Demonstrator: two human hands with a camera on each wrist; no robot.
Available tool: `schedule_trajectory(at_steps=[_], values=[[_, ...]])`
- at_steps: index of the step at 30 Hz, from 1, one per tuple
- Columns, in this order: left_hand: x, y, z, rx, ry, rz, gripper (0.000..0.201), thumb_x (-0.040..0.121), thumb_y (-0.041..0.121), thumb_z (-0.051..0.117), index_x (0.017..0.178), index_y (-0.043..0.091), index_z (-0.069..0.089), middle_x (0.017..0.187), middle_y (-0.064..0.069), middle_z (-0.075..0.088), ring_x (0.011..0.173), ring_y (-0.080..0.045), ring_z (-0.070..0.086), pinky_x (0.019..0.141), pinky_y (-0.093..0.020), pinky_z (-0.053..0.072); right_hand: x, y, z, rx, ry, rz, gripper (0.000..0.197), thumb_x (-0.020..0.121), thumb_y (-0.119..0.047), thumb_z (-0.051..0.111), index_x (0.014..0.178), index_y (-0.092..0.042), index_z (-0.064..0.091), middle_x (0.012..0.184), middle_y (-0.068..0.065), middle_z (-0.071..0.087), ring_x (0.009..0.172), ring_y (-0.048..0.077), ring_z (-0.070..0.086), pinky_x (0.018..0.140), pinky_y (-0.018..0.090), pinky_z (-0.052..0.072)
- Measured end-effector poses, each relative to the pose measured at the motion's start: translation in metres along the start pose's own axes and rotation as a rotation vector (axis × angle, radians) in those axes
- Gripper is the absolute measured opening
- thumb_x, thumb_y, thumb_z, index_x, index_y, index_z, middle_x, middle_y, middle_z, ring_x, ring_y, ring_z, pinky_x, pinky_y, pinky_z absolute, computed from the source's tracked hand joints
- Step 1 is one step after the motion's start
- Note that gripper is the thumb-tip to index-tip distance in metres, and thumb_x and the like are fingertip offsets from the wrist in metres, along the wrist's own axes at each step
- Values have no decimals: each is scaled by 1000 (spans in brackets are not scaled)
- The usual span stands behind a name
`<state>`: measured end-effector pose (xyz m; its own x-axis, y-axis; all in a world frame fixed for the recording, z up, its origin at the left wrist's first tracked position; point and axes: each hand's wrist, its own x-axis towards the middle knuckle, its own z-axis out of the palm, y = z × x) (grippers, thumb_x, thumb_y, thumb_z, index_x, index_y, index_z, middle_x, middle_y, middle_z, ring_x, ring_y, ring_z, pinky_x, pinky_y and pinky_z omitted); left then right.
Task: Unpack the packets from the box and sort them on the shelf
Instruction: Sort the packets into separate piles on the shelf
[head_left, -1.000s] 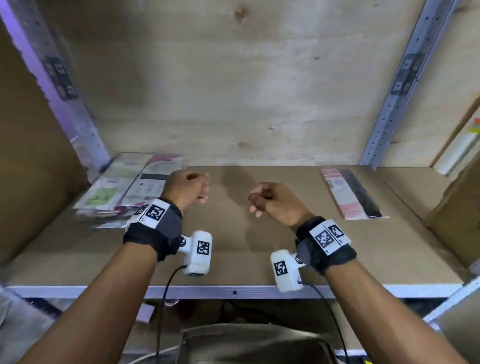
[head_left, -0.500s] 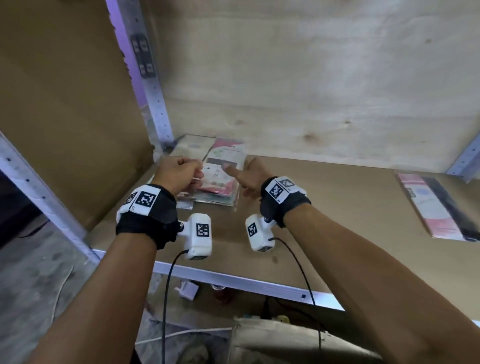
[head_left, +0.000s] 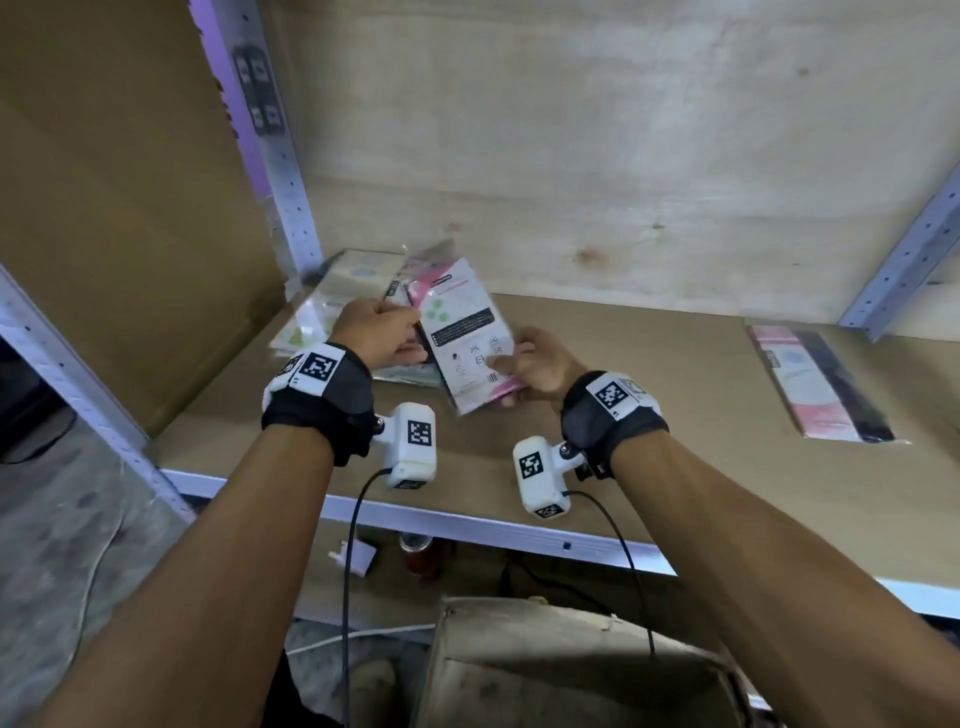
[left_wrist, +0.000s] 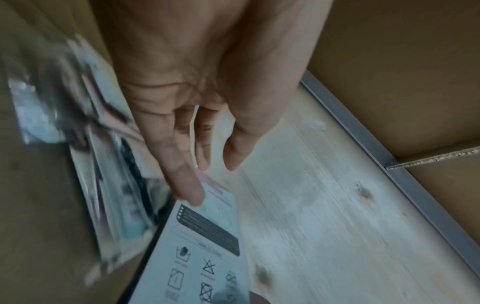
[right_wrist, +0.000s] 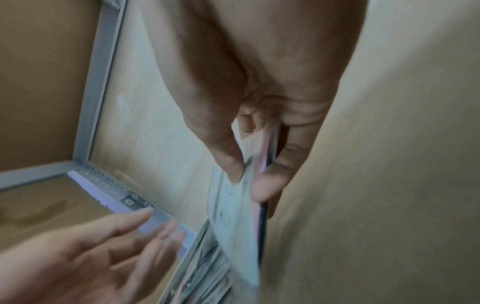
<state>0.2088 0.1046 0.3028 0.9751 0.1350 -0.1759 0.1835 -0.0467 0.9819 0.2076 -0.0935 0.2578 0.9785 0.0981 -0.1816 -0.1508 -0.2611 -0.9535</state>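
Packet (head_left: 465, 338), mid-frame over the shelf (head_left: 649, 415): right hand (head_left: 540, 366) pinches its lower edge, thumb on top and fingers under. Left hand (head_left: 376, 332) fingers straight and slightly apart, one tip on the upper corner. Looks light, floppy and slick; best gripped at the edge. Right wrist view shows stacked edges in the pinch, possibly several packets; head view hides that.

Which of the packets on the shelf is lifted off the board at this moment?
The white-and-pink packet with printed care symbols, pinched by the right hand. The left pile and the far-right packet lie flat.
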Motion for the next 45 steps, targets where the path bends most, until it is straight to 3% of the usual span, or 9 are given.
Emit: schedule_trajectory(at_steps=[6, 10, 18, 23, 26, 30, 36, 40, 45], values=[[-20, 3, 47, -130, -333, -70, 39, 85, 40, 74, 111, 14, 60, 106, -13, 64, 92, -28, 73, 65, -30, 62, -63, -6, -52, -12, 113, -130, 24, 96, -3, 57, 119, -6, 53, 105, 18, 58, 67, 23, 60, 60, 41, 59], [-22, 5, 66, -194, -438, -84, 99, 54, 60, 86, 131, 13, 47, 117, -21, 62, 92, -35, 74, 72, -37, 62, -102, -8, -80, -244, 96, -306, 28, 93, 3, 58, 119, -4, 63, 107, 16, 64, 86, 24, 55, 75, 37, 47], [-26, -14, 92, -327, -412, -140, 14, 96, 11, 61, 102, 0, 58, 111, -26, 69, 81, -26, 76, 60, -30, 61, -140, 13, -108, -572, 39, -278, 48, 86, -39, 71, 131, -35, 56, 122, -2, 60, 108, 12, 59, 94, 25, 47], [-39, -12, 104, -231, -500, -144, 22, 95, 15, 63, 111, 2, 57, 112, -22, 71, 87, -24, 75, 62, -30, 61, -135, 33, -133, -450, 312, -167, 37, 95, -41, 59, 127, -23, 58, 114, 6, 63, 102, 20, 62, 87, 31, 51], [-48, -19, 119, -154, -615, -152, 34, 95, 19, 62, 122, 0, 56, 117, -22, 69, 93, -24, 73, 65, -27, 61, -132, 44, -144, -142, 165, -35, 29, 94, -33, 64, 117, -15, 63, 113, 14, 70, 104, 30, 67, 91, 40, 53], [-46, -28, 133, -107, -630, -164, 38, 93, 17, 64, 126, 0, 56, 110, -17, 70, 91, -21, 71, 65, -25, 60, -128, 47, -152, 104, -7, 37, 27, 91, -12, 68, 115, -4, 61, 107, 14, 70, 94, 26, 68, 83, 30, 57], [-14, -20, 116, -130, -409, -57, 11, 89, 13, 69, 100, 11, 67, 104, -11, 73, 94, -20, 70, 93, -32, 56, -115, 42, -157, 0, 15, 0, 26, 90, -10, 68, 115, -13, 62, 110, 22, 70, 90, 29, 67, 90, 47, 54], [4, -19, 100, 127, -293, 75, 27, 86, 39, 71, 107, 23, 68, 109, -4, 75, 92, -18, 71, 79, -29, 54, -113, 41, -157, -108, -27, -9, 32, 89, -13, 71, 120, -14, 62, 106, 28, 69, 87, 31, 66, 88, 49, 53], [6, -20, 96, 428, -320, 245, 35, 92, 56, 54, 97, 26, 72, 89, -3, 78, 89, -25, 74, 92, -44, 54, -113, 35, -148, -232, -88, -28, 26, 88, -18, 73, 113, -12, 66, 100, 27, 71, 78, 24, 61, 79, 35, 48]])
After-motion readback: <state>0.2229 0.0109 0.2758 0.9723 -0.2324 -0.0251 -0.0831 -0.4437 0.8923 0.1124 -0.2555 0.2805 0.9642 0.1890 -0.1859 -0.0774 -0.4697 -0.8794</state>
